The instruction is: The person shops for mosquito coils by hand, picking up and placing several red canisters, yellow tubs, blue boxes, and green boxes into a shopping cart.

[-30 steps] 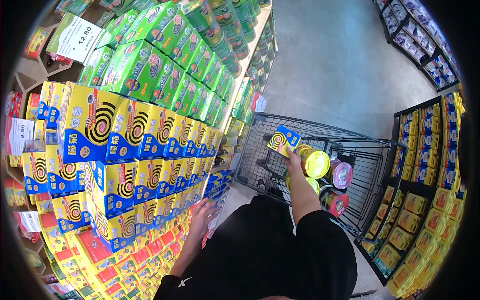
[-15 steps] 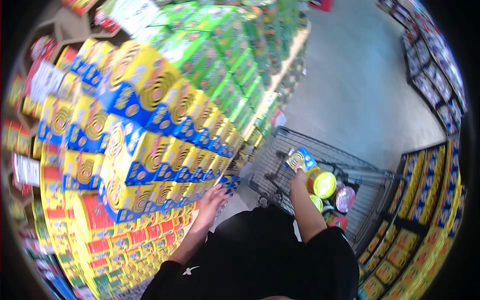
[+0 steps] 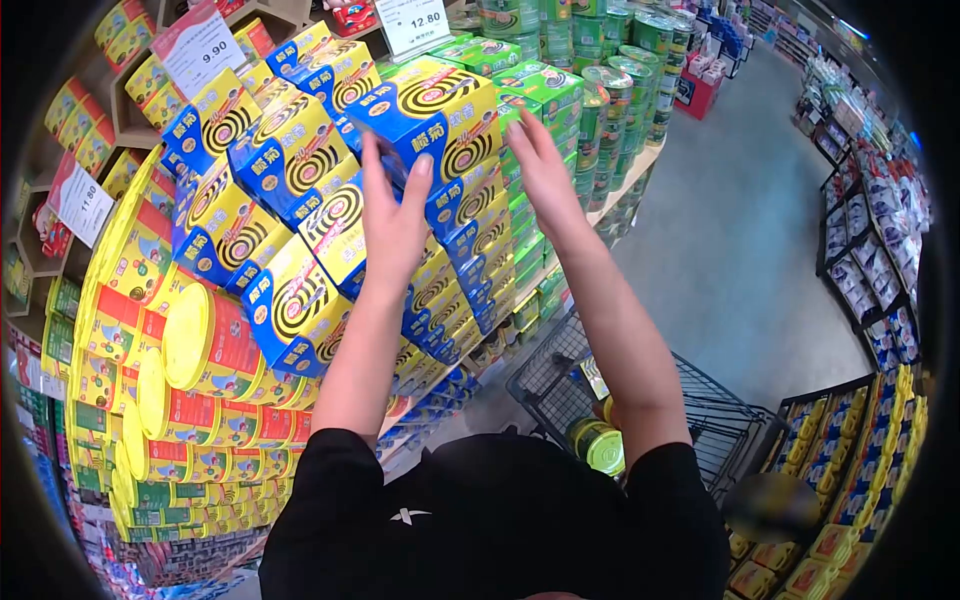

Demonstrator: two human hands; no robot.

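Observation:
My left hand is raised over the stacked blue and yellow mosquito coil boxes, thumb apart from its fingers. Its fingertips overlap the lower left side of a top mosquito coil box. On the other side of that stack is my right hand, fingers stretched out, right by the box's right end and in front of green coil boxes. Nothing shows inside either palm. Part of a box and a yellow-green lidded tub lie in the shopping cart, partly hidden by my right forearm.
Yellow and red tubs are piled at the left. Price signs stand above the display. Green cylindrical cans line the far end. An aisle floor runs between this display and the shelves at the right.
My right hand has left the blue and yellow box over the cart and moved up to the stack. My left hand has risen to the top boxes too. The view has shifted.

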